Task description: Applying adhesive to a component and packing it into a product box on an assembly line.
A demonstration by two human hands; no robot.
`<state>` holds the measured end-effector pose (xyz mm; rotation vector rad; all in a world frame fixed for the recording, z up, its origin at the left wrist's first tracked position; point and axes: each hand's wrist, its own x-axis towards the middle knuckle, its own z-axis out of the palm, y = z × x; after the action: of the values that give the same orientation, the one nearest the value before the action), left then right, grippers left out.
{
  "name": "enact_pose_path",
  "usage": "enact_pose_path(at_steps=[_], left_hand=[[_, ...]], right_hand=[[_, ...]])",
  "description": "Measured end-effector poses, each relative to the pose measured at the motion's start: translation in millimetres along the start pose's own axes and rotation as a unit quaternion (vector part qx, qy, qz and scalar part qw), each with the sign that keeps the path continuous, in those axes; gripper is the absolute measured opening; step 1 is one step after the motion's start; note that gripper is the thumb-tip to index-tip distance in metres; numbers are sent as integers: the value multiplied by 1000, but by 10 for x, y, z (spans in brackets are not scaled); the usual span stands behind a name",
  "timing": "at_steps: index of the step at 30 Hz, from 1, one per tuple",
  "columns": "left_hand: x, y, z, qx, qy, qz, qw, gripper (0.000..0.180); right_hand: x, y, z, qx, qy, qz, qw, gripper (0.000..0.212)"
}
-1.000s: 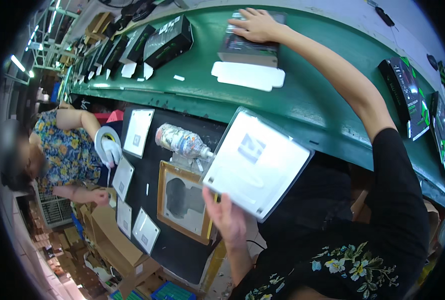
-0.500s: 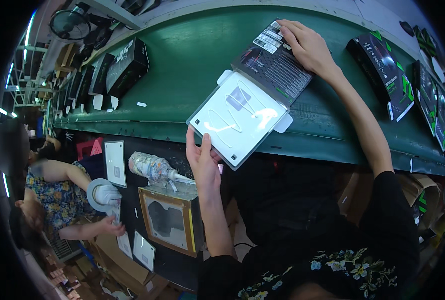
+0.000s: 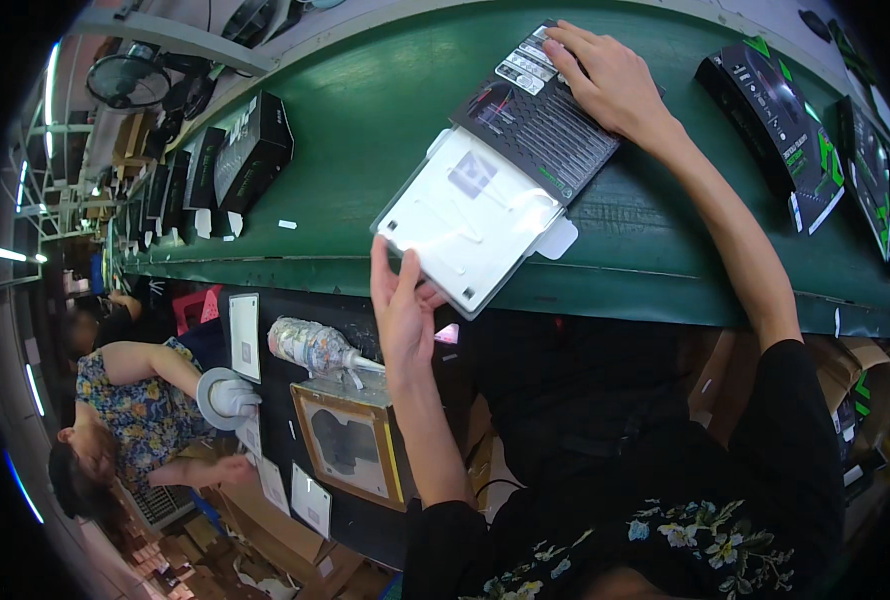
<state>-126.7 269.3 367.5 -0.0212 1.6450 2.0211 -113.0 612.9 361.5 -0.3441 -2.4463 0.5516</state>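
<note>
A flat black printed box (image 3: 535, 135) lies tilted on the green work surface. From its near end projects a white rectangular panel (image 3: 450, 225) in a clear plastic tray, with a grey square label and dark corner marks. My left hand (image 3: 405, 310) is closed on the panel's near left edge, thumb on top and fingers partly hidden beneath. My right hand (image 3: 610, 85) lies over the box's far right part, its fingers bent across the printed face at the far end. A pale side tab (image 3: 557, 238) sticks out at the tray's right.
Black boxes stand on the green surface (image 3: 365, 120) at left (image 3: 255, 150) and right (image 3: 775, 130). Below left are a wrapped bottle (image 3: 310, 343), a framed block (image 3: 350, 440) and several white panels. A co-worker's gloved hand (image 3: 230, 397) holds a white roll.
The panel sits slightly deeper in the black box, so a little less of it shows. My hands keep their holds. The whole view has shifted a bit, and the co-worker's bare hand has moved.
</note>
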Motion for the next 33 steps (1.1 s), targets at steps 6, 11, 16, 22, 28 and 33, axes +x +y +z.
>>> enact_pose_path(at_steps=[6, 11, 16, 22, 28, 33], left_hand=[[480, -87, 756, -65, -112, -38, 991, 52], [752, -277, 1297, -142, -133, -77, 978, 51], [678, -188, 1401, -161, -152, -56, 974, 45], [664, -228, 1397, -156, -152, -7, 976, 44], [202, -526, 973, 504, -160, 377, 760, 38], [303, -631, 1147, 501, -179, 390, 751, 42]], right_hand=[[-15, 44, 41, 17, 8, 3, 1000, 43], [11, 126, -14, 23, 13, 19, 999, 47], [10, 124, -13, 33, 62, 37, 997, 54], [144, -193, -266, 159, 16, 52, 986, 54], [335, -325, -733, 420, -14, 148, 895, 72], [372, 507, -447, 329, -99, 139, 929, 69]])
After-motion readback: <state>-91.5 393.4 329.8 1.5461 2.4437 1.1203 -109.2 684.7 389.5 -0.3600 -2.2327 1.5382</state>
